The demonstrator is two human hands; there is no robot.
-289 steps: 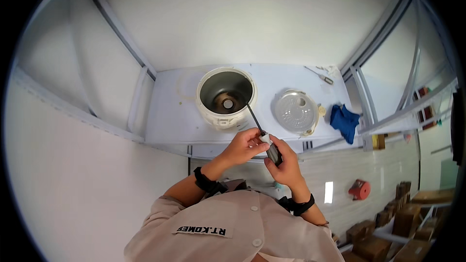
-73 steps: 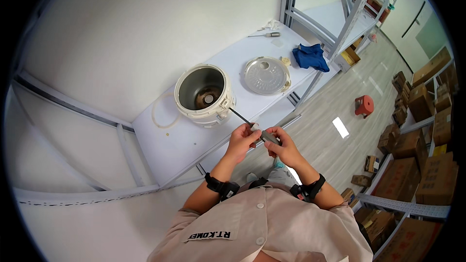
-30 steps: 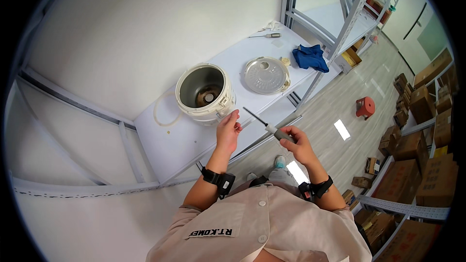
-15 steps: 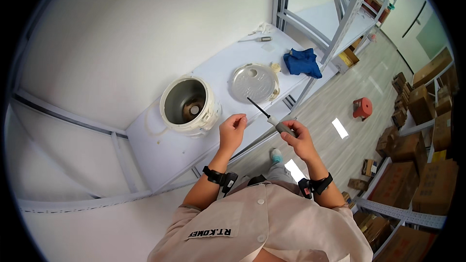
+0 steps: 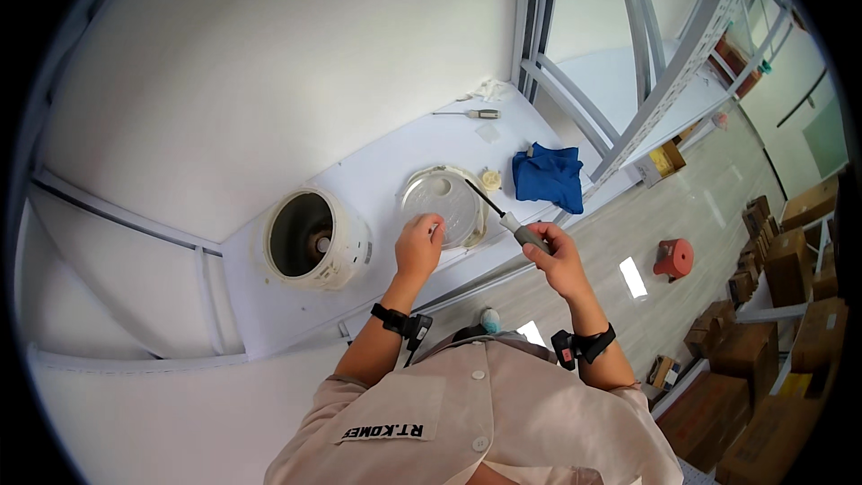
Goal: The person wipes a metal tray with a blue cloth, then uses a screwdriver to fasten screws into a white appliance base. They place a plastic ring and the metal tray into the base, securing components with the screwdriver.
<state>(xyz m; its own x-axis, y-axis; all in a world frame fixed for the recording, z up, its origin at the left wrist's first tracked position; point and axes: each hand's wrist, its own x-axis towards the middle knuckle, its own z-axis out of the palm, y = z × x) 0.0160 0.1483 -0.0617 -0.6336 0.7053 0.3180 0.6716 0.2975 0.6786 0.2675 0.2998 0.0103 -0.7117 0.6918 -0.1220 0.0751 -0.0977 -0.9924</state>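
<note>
My right hand (image 5: 558, 262) is closed round the grey handle of a screwdriver (image 5: 512, 223), whose dark shaft points up and left. My left hand (image 5: 417, 250) is held with its fingers pinched together; a tiny dark spot shows at the fingertips, too small to name. Just beyond it on the white shelf lies a round lid (image 5: 456, 216) with a shiny inner plate and a pale rim, partly covered by the hand. To the left stands a white cooker body (image 5: 346, 256), open at the top, with a dark round recess and a small disc inside.
A small cream round part (image 5: 491, 180) sits beside the lid. Farther right is a folded blue cloth (image 5: 548, 178); a second screwdriver (image 5: 480, 114) lies at the back. Metal rack posts (image 5: 669, 94) rise at the right. A red stool (image 5: 673, 257) and cardboard boxes (image 5: 743, 355) stand beyond.
My view has turned, so the shelf things appear lower and more to the left. My left hand is now in front of the lid. The screwdriver stays in my right hand.
</note>
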